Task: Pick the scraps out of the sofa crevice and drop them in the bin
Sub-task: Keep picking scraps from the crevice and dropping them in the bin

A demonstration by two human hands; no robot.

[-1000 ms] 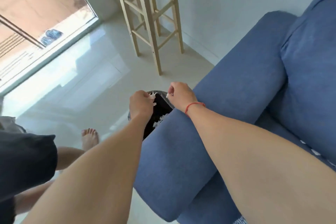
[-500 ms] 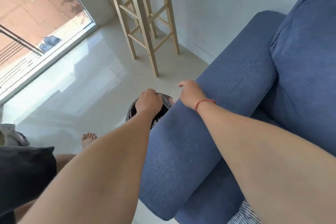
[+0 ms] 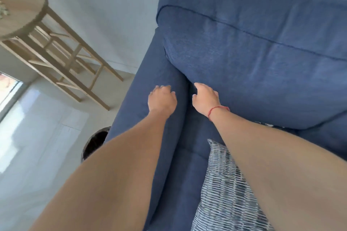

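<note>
**Two hands at the sofa crevice**

Two hands, centre frame. Left hand (image 3: 162, 99): loosely curled, empty, on the armrest (image 3: 150, 80), apparently bracing. Right hand (image 3: 205, 97): fingers bent into the crevice (image 3: 188, 88) between armrest and back cushion (image 3: 262, 73); grasp cannot be told. Scraps: none visible, possibly hidden in the seam. Bin (image 3: 95, 142): lower left, just beside the armrest's outer edge, open floor around it.
</note>
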